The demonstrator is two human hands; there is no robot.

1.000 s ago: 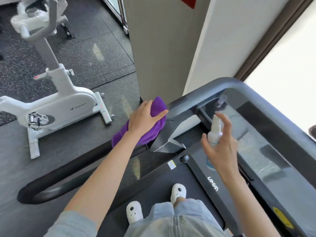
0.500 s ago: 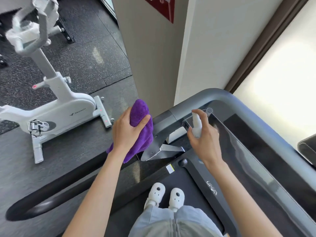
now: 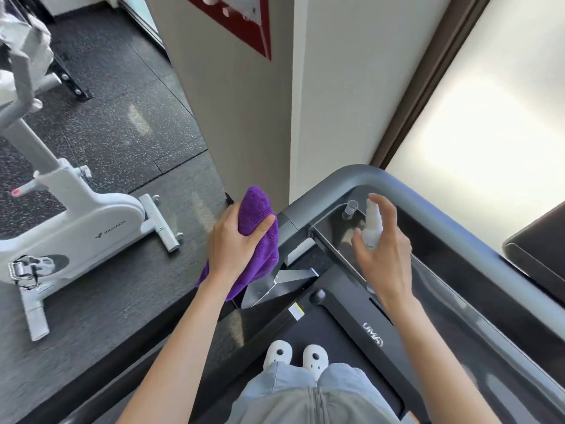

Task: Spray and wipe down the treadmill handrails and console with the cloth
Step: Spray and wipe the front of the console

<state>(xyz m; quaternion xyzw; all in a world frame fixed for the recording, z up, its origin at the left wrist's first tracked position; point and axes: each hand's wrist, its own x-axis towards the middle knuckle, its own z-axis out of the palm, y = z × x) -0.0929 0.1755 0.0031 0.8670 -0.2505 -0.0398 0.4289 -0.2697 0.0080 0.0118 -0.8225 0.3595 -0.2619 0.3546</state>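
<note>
left hand [image 3: 235, 243] gripping purple cloth [image 3: 260, 237], fingers and thumb curled round it, pressed on the left handrail [image 3: 289, 221] at its front corner, right hand [image 3: 385, 252] holding white spray bottle [image 3: 372, 226] over the console [image 3: 336, 240], forefinger atop the nozzle, white exercise bike [image 3: 76, 221] on the floor well left

Left hand [image 3: 237, 243] gripping, right hand [image 3: 383, 255] curled

Dark speckled gym floor [image 3: 128, 130] under white exercise bike [image 3: 76, 215] and treadmill [image 3: 351, 325].

bottle [image 3: 372, 229] base hidden, bike [image 3: 70, 215] cut off
</note>
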